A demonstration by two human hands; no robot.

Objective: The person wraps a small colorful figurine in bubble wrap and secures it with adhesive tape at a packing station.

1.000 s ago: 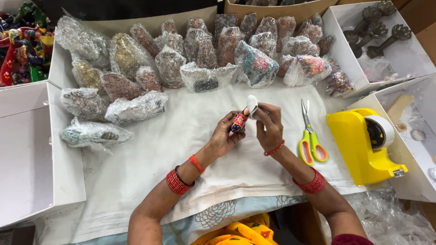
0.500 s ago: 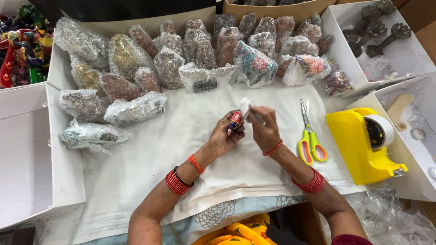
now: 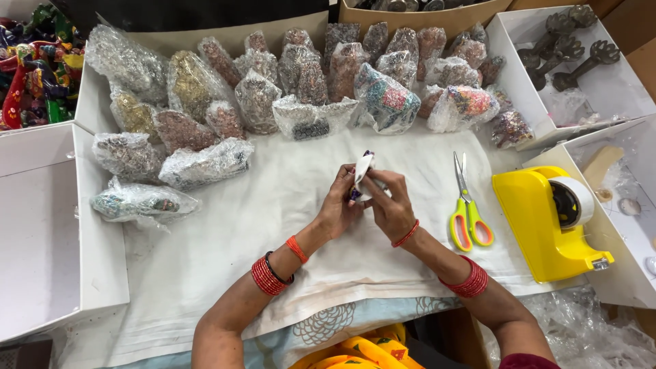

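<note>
White wrap (image 3: 362,169) covers most of a small figurine (image 3: 357,191), pinched between both hands above the middle of the worktop (image 3: 225,232). The left hand (image 3: 339,208) closes on its lower end; the right hand (image 3: 391,205) closes on the wrap beside it. The figurine's long axis runs toward the far edge, top tilted slightly right.

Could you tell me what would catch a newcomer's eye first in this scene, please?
Probably the bright yellow tape dispenser at the right, with green-handled scissors beside it. At the centre, the left hand and right hand hold a small white-wrapped item over the white cloth. Bubble-wrapped bundles crowd the far edge.
</note>
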